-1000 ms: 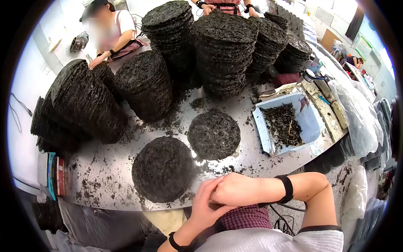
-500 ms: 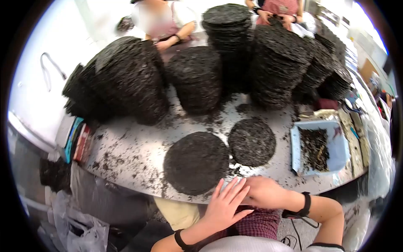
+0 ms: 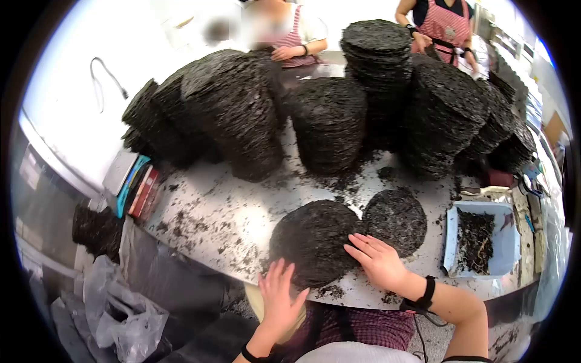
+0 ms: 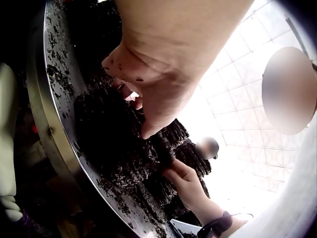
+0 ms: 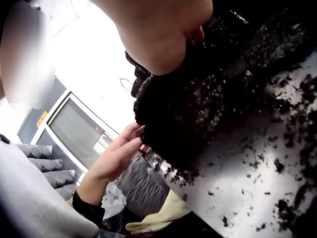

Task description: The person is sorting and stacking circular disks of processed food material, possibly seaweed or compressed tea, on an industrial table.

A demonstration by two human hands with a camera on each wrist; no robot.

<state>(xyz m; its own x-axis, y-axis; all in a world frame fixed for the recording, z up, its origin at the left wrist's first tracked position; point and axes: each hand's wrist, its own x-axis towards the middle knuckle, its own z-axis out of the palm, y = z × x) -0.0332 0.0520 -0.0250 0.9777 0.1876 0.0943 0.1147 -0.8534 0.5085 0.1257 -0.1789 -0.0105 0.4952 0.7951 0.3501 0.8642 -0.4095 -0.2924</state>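
Observation:
A round, dark stack of dried seaweed sheets lies near the front edge of the metal table. My left hand has its spread fingers at the stack's near left rim; in the right wrist view those fingers reach its side almost straight. Across from it, my right hand lays extended fingers over the right rim. Just to the right sits a smaller, lighter-flecked seaweed round. From the left wrist view, the right hand appears at the far side of the layered edge, its fingertips partly hidden.
Tall seaweed stacks line the back of the table. At right stands a blue bin with dark scraps. Boxes sit at the left end, and crumbs dot the surface. Two people in red aprons work opposite.
My hands were together at the table's front edge; they have parted and moved forward to opposite sides of the larger seaweed stack. The head view has swung left.

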